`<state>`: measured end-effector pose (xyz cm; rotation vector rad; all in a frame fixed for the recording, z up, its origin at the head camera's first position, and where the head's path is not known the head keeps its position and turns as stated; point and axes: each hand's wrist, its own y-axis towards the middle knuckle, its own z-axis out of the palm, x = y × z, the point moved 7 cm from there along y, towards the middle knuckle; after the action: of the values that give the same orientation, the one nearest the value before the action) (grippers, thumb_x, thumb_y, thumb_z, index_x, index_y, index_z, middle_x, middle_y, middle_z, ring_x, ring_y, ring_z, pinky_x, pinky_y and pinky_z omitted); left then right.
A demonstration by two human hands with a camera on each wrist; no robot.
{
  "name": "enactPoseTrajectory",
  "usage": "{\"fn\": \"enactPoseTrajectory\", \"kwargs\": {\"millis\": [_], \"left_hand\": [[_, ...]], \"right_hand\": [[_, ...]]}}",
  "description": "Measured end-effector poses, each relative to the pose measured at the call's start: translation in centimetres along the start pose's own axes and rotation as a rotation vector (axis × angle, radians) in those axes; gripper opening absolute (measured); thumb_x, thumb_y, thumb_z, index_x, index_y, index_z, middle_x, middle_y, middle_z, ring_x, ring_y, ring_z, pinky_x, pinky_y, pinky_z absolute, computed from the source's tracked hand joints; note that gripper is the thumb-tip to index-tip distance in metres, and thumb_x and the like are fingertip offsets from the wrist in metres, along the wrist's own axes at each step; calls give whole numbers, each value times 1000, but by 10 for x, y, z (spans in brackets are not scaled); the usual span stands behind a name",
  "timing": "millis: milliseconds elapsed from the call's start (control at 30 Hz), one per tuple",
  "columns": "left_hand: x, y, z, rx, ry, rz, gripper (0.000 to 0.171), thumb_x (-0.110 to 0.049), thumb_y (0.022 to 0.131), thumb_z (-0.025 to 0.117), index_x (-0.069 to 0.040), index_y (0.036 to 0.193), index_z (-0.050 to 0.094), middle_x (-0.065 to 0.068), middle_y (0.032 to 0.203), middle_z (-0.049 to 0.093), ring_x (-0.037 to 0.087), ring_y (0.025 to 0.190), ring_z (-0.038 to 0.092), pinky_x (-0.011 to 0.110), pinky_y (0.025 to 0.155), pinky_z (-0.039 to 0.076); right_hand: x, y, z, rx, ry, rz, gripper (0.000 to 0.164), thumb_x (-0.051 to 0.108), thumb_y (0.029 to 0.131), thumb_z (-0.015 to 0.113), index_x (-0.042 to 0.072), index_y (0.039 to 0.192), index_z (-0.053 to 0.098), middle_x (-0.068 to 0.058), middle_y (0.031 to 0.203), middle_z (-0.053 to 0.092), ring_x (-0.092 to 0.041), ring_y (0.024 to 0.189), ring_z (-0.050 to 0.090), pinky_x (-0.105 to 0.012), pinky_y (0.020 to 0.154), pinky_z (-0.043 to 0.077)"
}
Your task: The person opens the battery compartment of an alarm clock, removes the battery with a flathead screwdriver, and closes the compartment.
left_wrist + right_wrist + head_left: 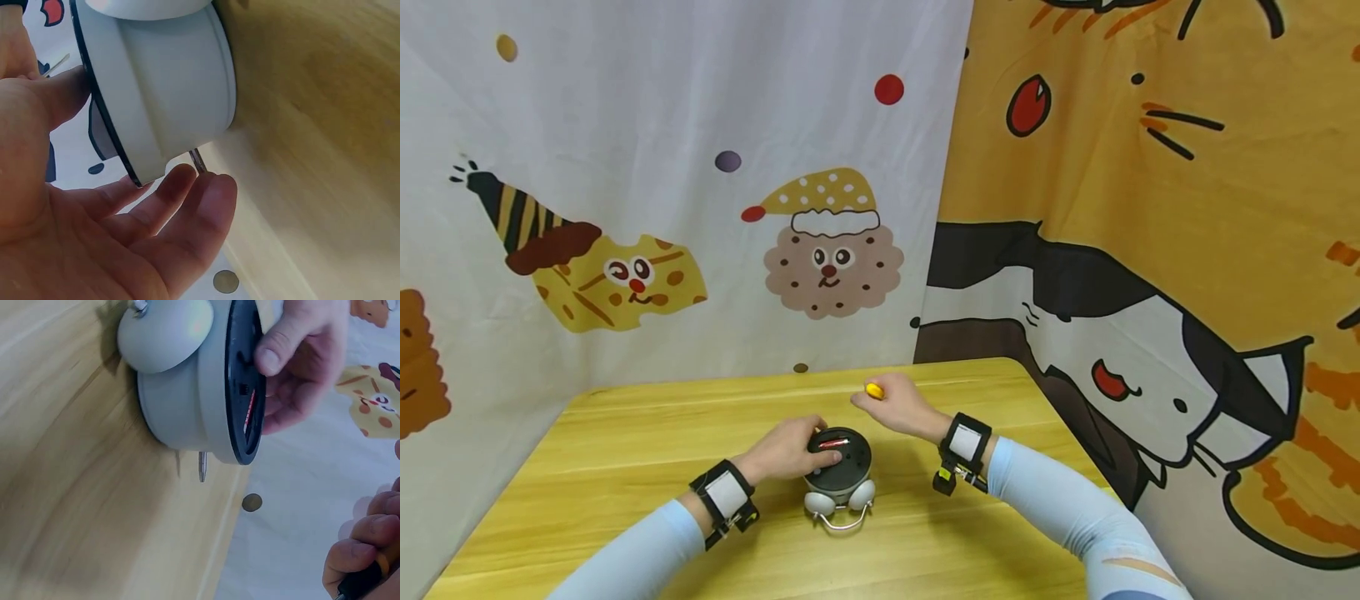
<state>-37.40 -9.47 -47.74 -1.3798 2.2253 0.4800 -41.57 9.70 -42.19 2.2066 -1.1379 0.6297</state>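
A twin-bell alarm clock (850, 475) lies face down on the table, its black back (850, 458) upward and its bells toward me. My left hand (782, 450) grips its side, thumb on the back and fingers around the rim. In the right wrist view a red battery (250, 411) shows in the open compartment of the back. Beyond the clock and to its right, my right hand (901, 406) is raised with curled fingers around a screwdriver (359, 581). Its handle is yellow and black; most of it is hidden by the fingers. A short metal leg (202, 467) sticks out of the clock's side.
The yellow wood-grain table (662, 433) extends around the clock. Behind it hangs a white cartoon-printed cloth (647, 108), and an orange one with a cat print (1075, 192) hangs at the right, close to the table's edge.
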Motion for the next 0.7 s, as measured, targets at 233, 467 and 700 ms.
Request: {"fn": "enactPoseTrajectory", "kwargs": {"millis": [233, 467, 700], "left_hand": [[5, -3, 5, 19, -10, -12, 60, -49, 100, 84, -3, 135, 70, 7, 109, 79, 15, 93, 69, 40, 82, 60], [6, -4, 8, 35, -52, -35, 66, -50, 96, 89, -3, 138, 68, 9, 115, 80, 16, 99, 72, 42, 87, 62], [9, -3, 10, 34, -103, -84, 80, -46, 96, 90, 0, 154, 59, 18, 133, 78, 26, 116, 75, 51, 100, 62]], "right_hand": [[-6, -1, -8, -54, 149, 84, 56, 37, 108, 71, 20, 62, 47, 10, 55, 36, -11, 50, 38, -25, 56, 31], [-7, 3, -16, -148, 459, 87, 55, 25, 108, 70, 19, 59, 47, 12, 52, 36, -8, 47, 33, -24, 50, 28], [-7, 6, -24, -228, 804, 73, 56, 16, 109, 66, 19, 59, 42, 13, 50, 35, -6, 44, 29, -24, 47, 27]]}}
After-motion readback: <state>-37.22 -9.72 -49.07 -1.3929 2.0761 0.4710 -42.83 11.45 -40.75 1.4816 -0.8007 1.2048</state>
